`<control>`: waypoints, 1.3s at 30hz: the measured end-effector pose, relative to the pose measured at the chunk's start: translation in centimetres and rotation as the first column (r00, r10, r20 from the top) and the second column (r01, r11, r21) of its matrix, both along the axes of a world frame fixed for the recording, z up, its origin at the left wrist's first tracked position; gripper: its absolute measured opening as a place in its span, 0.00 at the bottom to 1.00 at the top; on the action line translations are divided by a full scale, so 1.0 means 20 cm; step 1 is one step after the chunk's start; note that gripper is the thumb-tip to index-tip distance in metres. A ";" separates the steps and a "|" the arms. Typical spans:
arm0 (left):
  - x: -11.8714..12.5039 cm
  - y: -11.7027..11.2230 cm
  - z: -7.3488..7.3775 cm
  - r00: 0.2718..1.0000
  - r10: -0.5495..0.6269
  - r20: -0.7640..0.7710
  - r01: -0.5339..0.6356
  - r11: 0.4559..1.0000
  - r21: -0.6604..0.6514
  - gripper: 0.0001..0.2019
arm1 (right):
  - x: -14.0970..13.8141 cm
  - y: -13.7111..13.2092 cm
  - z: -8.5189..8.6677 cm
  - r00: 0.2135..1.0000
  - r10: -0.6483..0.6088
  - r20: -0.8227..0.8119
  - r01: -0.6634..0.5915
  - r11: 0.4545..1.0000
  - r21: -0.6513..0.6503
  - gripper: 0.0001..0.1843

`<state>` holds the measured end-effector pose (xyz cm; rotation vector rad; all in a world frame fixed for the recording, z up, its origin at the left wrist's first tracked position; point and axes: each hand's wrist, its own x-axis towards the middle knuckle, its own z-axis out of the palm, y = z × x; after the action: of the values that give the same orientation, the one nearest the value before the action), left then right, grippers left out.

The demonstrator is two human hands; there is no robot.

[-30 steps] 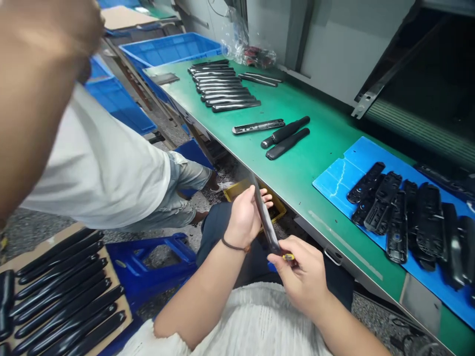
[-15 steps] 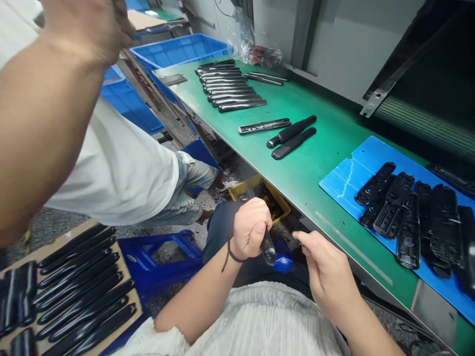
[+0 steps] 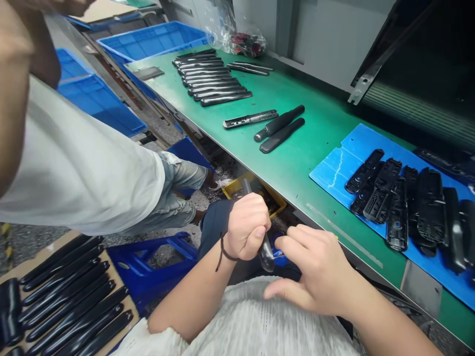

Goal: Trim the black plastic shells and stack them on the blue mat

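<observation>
My left hand [image 3: 247,228] is closed around a long, slim black plastic piece [image 3: 266,254]. One rounded, glossy end comes out below the fist, and a narrower end points away above it. My right hand [image 3: 315,264] is just right of that lower end, its fingers curled and its thumb stretched apart. A small yellow bit shows behind its knuckles and a thin pale line lies by its fingertips; whatever the curled fingers hold is mostly hidden. Between the hands, low down, something blue is partly covered.
On the green table [image 3: 293,170] lie a row of black pieces [image 3: 217,81] and several loose ones. A blue sheet [image 3: 330,170] bears black parts. A yellow bin [image 3: 232,188] stands below. At left are a co-worker [image 3: 85,168], black pieces on cardboard [image 3: 74,291], and blue crates [image 3: 152,42].
My right hand has moved left, closer to the black piece, its thumb now spread below the fingers. My left hand keeps its hold. The co-worker's arm has shifted left in view.
</observation>
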<state>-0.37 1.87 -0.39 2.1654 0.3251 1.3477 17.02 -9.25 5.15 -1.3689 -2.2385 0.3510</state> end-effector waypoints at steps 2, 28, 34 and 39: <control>0.00 0.00 0.01 1.000 -0.008 -0.010 0.009 0.999 0.033 0.18 | -0.02 0.02 -0.01 1.000 -0.010 0.015 0.010 1.000 -0.009 0.31; 0.09 -0.14 -0.07 0.986 0.161 0.037 -0.133 0.905 -0.405 0.22 | -0.03 0.00 -0.10 0.948 -0.274 0.165 0.138 0.815 0.563 0.29; 0.07 -0.21 -0.09 0.971 -0.229 -0.063 0.132 0.741 -0.659 0.29 | 0.03 0.03 -0.10 0.954 -0.292 0.068 0.218 0.832 0.511 0.25; 0.03 -0.20 -0.11 0.972 -0.229 -0.050 0.149 0.770 -0.621 0.28 | 0.13 0.04 -0.05 0.977 -0.104 -0.187 0.141 0.970 0.199 0.08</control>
<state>0.23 -2.15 -2.55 1.6683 0.5000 0.8333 19.55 -8.50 4.07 -1.3033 -1.9744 0.1763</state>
